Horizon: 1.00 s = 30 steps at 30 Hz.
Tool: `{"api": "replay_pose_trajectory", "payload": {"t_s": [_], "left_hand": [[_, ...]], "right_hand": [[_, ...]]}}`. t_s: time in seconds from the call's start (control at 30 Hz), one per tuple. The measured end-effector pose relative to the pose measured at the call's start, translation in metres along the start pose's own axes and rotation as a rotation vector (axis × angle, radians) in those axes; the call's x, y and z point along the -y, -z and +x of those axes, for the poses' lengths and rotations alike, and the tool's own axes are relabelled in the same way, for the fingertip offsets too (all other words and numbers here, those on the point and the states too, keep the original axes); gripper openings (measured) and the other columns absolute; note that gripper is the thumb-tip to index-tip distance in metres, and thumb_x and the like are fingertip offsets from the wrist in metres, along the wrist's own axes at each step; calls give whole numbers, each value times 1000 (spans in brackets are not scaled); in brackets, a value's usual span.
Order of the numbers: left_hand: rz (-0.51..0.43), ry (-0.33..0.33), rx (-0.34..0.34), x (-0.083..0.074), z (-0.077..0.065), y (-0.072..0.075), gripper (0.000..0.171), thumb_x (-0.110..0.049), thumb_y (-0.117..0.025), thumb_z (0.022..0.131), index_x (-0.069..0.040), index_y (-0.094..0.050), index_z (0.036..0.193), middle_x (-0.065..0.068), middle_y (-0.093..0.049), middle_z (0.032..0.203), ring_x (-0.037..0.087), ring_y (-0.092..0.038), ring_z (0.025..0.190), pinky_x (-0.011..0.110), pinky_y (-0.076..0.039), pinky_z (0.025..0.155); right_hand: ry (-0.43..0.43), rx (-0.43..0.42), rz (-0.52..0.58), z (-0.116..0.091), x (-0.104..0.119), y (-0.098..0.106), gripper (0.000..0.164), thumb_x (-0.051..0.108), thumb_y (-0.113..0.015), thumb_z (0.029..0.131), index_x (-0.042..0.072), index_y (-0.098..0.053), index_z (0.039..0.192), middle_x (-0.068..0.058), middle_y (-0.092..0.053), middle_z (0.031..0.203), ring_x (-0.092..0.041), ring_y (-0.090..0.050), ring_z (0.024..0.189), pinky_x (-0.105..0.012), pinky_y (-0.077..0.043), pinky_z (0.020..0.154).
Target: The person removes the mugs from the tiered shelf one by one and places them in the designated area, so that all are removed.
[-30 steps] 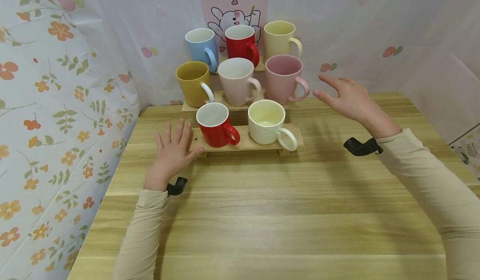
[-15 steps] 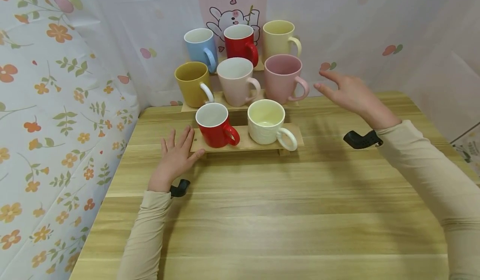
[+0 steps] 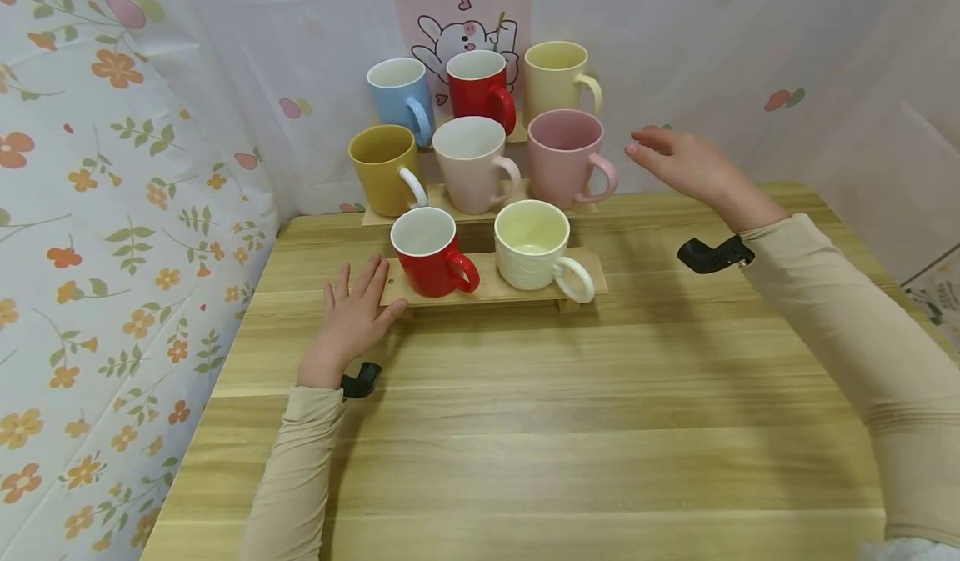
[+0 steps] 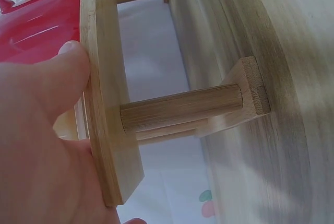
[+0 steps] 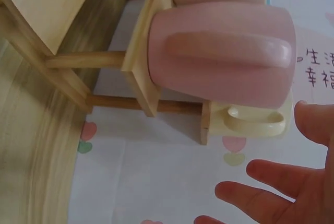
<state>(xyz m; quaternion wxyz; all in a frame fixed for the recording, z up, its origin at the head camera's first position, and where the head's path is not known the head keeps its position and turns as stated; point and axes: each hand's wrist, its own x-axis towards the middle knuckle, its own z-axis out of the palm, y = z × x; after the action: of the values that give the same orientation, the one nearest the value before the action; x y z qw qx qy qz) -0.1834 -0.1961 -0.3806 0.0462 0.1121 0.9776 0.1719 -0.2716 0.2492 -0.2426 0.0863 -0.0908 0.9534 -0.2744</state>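
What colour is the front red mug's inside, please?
The red mug is white inside, clearest in the head view.

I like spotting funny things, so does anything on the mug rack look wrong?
Nothing looks tipped or spilled. One small oddity: the mustard-yellow mug on the middle tier has a white handle, while the other mugs have handles matching their outsides.

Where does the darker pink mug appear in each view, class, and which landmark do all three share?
Head: darker pink mug at the right end of the middle row, above and right of picture centre.
Left wrist: not visible.
Right wrist: darker pink mug large, above and right of centre.
Shared landmark: the wooden stand, partly visible in every view.
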Motion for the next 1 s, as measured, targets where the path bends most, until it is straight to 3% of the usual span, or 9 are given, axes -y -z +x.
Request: {"api": "replay_pose_trajectory", "payload": {"t_s": [0.17, 0.37, 0.6, 0.8, 1.0], "left_hand": [[-6, 2, -16, 0, 0, -1, 75, -47, -46, 98, -8, -16, 153, 11, -7, 161, 50, 6, 142, 70, 3, 109], [-16, 0, -28, 0, 1, -3, 74, -47, -46, 98, -8, -17, 153, 12, -8, 161, 50, 6, 142, 70, 2, 109], [-35, 2, -24, -1, 0, -3, 74, -47, -46, 98, -8, -16, 153, 11, -7, 161, 50, 7, 142, 70, 4, 109], [-26, 4, -15, 0, -1, -3, 75, -48, -45, 98, -8, -15, 154, 11, -6, 162, 50, 6, 142, 70, 2, 109], [-18, -1, -26, 0, 0, -4, 75, -49, -44, 98, -8, -16, 153, 11, -7, 162, 50, 7, 142, 70, 1, 109]], "right_hand": [[-8, -4, 46, 5, 3, 7, 72, 56, -29, 98, 9, -21, 153, -25, -28, 153, -48, -28, 137, -66, -24, 106], [-2, -9, 59, 10, 6, 10, 68, 51, -28, 100, 5, -26, 151, -28, -45, 141, -45, -45, 123, -59, -40, 97], [-22, 8, 36, 21, 7, 15, 67, 51, -31, 100, 5, -33, 148, -26, -49, 137, -41, -51, 121, -51, -50, 90], [9, 36, 18, 31, 10, 20, 59, 43, -34, 101, 6, -36, 147, -27, -51, 135, -41, -53, 119, -37, -56, 78], [12, 24, 59, 39, 11, 24, 54, 37, -34, 102, 5, -37, 146, -28, -51, 135, -40, -54, 117, -21, -54, 68]]}}
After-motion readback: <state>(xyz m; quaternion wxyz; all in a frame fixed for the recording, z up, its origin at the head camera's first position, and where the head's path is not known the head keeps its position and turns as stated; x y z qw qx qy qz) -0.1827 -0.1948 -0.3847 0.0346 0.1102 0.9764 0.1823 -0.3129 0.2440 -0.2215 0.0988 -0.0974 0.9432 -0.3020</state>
